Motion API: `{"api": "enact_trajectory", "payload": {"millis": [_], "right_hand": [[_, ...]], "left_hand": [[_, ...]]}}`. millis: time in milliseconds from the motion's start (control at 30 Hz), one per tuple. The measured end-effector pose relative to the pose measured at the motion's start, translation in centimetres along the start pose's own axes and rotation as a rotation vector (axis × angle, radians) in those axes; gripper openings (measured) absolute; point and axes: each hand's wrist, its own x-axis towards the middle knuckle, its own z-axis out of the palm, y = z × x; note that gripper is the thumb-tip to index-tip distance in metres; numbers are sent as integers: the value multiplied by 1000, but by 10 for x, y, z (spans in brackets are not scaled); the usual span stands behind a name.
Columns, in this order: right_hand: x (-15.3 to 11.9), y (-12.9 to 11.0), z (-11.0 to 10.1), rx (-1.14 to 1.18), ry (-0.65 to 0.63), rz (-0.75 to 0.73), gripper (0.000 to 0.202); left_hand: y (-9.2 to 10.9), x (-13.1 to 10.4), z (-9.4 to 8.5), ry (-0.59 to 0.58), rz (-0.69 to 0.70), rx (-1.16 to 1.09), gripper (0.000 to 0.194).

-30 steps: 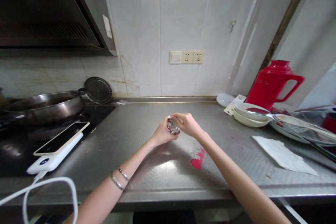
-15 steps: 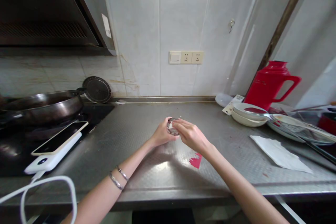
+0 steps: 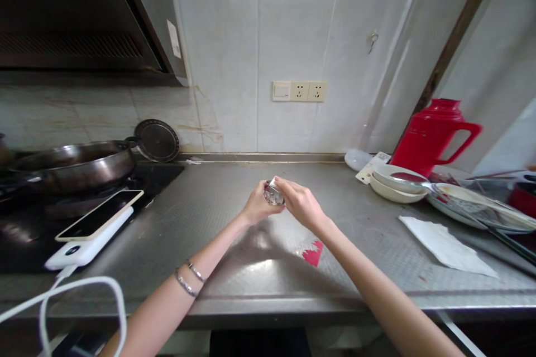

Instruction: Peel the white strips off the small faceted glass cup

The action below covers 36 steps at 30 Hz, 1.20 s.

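Note:
My left hand (image 3: pixel 257 203) is wrapped around a small round clear glass (image 3: pixel 273 195), whose open top faces me. It is held above the metal counter. My right hand (image 3: pixel 299 199) is closed at the glass's right side, fingertips at the rim. A small white piece (image 3: pixel 273 181) shows between those fingertips; whether it is paper or something else, I cannot tell. Below my right wrist, a torn red scrap (image 3: pixel 313 254) lies on the counter.
A pan (image 3: pixel 79 166) sits on the stove at left, with a phone (image 3: pixel 100 215) on a white power bank (image 3: pixel 81 256). At right are a red thermos (image 3: pixel 431 136), stacked bowls (image 3: pixel 397 192), plates (image 3: pixel 460 217) and a white paper napkin (image 3: pixel 448 245).
My right fingers have shifted from over the glass's opening to its rim, and the white piece now shows at the top edge. Both hands are slightly higher in view.

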Motion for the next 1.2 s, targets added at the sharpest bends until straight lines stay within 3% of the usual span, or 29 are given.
{"api": "enact_trajectory", "payload": {"millis": [100,467,667,800,1200], "right_hand": [[-3,-6,-1,-57,-2,-73,35],[-29,-20,-2,-36,1,-112,40],[1,-6,-4,-19,110,36,32],[17,0,8,-18,19,80,25],[-5,-3,8,-98,-16,-231,36]], "left_hand": [[2,0,-3,6,-21,5,61],[-10,9,-9,27,-115,-138,69],[2,3,-7,-11,-73,-21,64],[2,1,-2,22,-43,50,64],[-6,3,-1,53,-118,8,63]]}}
